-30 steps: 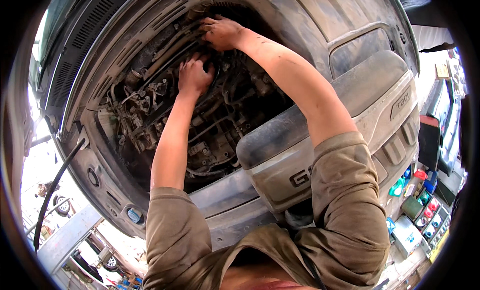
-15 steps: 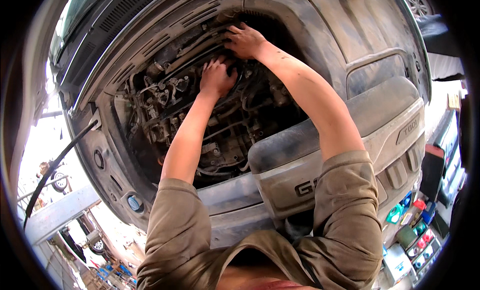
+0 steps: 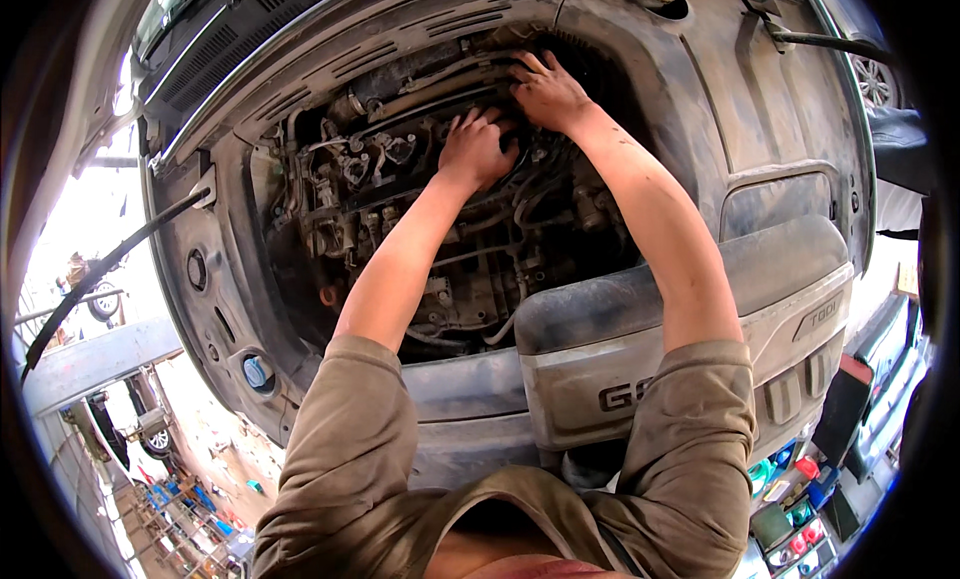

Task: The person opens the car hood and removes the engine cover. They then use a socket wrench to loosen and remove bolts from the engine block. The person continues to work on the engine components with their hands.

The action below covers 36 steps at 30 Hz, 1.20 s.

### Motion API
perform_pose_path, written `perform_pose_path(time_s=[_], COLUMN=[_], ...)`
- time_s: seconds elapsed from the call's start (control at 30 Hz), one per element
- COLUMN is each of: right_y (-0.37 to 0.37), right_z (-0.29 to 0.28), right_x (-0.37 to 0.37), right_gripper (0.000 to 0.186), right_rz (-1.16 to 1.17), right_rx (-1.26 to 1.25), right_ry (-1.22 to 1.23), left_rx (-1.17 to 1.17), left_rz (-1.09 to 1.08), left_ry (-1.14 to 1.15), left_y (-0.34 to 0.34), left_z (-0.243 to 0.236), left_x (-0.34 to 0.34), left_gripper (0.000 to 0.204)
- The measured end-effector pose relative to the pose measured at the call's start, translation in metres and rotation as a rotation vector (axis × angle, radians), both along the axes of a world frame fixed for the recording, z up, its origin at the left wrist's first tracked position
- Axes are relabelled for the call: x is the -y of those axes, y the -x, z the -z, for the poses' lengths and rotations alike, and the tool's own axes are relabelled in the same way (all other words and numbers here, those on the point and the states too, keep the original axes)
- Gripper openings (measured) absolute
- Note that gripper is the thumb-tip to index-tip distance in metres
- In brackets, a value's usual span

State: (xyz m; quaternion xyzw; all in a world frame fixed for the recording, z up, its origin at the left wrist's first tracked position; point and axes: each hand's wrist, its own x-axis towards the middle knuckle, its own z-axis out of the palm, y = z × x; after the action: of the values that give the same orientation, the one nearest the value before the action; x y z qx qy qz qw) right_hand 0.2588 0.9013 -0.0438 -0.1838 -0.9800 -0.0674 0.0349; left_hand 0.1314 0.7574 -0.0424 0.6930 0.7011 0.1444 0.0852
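Observation:
Both my arms reach deep into the open engine bay (image 3: 420,269) of a dusty grey vehicle. My left hand (image 3: 474,147) is pressed down on a dark engine part among hoses and wiring, its fingers curled over it. Just to the right and farther in, my right hand (image 3: 548,91) lies with fingers spread against dark parts at the back of the bay. What lies under either palm is hidden. A grey engine cover (image 3: 690,319) rests across the front edge of the bay under my right arm.
A blue filler cap (image 3: 256,371) sits at the bay's lower left. A thin black prop rod (image 3: 110,269) slants at the left. Coloured bottles and containers (image 3: 790,499) stand at the lower right. A wheel (image 3: 104,301) and workshop clutter lie far left.
The view has shifted, so the engine bay and both hands now sit farther right in the picture. My hands stay on the same spot at the back of the engine.

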Motion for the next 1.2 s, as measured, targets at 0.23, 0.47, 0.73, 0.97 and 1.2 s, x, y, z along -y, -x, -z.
perform_pose_path(time_s=[0.23,0.47,0.73,0.97,1.2], right_y=[-0.001,0.002,0.004,0.004,0.009], right_z=[0.002,0.001,0.003,-0.001,0.000], right_x=[0.003,0.008,0.007,0.008,0.004], right_gripper=[0.027,0.030,0.029,0.033,0.031], right_rz=[0.005,0.073,0.096,0.109,0.003], right_rx=[0.017,0.042,0.046,0.058,0.125], right_ry=[-0.018,0.006,-0.019,-0.023,-0.190], left_rx=[-0.002,-0.017,-0.028,0.037,0.038], left_rz=[0.008,0.013,0.023,-0.018,-0.011], left_ry=[-0.010,-0.001,-0.015,0.064,0.034], left_y=[0.002,0.002,0.003,-0.002,0.001], left_z=[0.006,0.005,0.006,-0.004,0.001], left_x=[0.000,0.000,0.001,0.000,-0.001], left_gripper=[0.036,0.038,0.039,0.039,0.038])
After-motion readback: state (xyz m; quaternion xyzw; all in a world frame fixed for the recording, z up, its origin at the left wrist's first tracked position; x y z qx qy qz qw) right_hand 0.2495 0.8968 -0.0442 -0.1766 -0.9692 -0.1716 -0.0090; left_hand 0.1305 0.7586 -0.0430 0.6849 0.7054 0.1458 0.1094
